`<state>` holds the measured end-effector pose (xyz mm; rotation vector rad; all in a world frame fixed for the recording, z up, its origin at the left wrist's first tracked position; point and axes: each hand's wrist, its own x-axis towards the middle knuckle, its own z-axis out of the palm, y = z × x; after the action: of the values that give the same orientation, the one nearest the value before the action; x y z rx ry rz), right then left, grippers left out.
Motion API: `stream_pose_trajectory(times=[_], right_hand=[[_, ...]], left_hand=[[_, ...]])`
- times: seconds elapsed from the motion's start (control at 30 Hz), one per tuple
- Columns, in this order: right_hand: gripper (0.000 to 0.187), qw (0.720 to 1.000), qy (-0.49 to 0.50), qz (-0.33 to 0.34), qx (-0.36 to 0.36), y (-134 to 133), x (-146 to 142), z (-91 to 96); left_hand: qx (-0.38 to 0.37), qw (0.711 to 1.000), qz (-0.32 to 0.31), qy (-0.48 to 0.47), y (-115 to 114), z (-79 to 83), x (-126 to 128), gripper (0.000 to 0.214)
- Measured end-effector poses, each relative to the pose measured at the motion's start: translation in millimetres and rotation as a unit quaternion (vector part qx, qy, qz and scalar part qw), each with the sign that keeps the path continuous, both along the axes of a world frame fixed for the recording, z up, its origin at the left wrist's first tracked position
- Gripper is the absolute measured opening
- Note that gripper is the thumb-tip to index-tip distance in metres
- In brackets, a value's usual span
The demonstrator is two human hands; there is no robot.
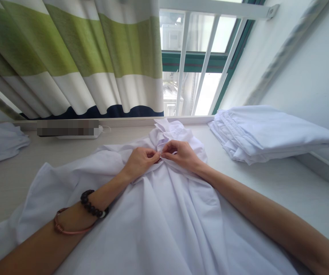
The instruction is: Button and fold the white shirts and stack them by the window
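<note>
A large white collared garment (170, 214) is spread loosely over the pale surface, its collar (164, 128) bunched at the far end. Just below that collar, my left hand (141, 160) pinches the cloth between thumb and fingers. My right hand (180, 152) is closed in a pinch right beside it, fingertips almost touching the left ones, also on the garment's front edge. Whether a button sits between the fingertips is too small to tell. Around my left wrist are a dark beaded bracelet (88, 204) and a copper-coloured bangle (75, 231).
A folded stack of white cloth (270, 130) lies at the right by the wall. More white cloth (0, 141) is at the left edge. Near the back ledge sits a partly blurred flat object (80, 131) with a white cord. Behind are a striped curtain (81, 49) and white window bars (207, 57).
</note>
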<state>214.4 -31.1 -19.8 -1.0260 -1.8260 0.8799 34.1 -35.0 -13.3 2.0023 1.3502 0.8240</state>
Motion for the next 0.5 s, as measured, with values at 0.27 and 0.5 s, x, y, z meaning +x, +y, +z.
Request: stream_pose_trajectory(times=[0.27, 0.5], right_hand=[[0.028, 0.930, 0.145, 0.135, -0.308, 5.4, 17.4, 7.4], [0.031, 0.896, 0.120, 0.194, -0.380, 8.7, 26.1, 8.4]], left_hand=[[0.024, 0.997, -0.078, -0.015, 0.0, -3.4, -5.8, 0.029], [0.076, 0.986, -0.145, 0.045, -3.5, 0.2, -5.5, 0.028]])
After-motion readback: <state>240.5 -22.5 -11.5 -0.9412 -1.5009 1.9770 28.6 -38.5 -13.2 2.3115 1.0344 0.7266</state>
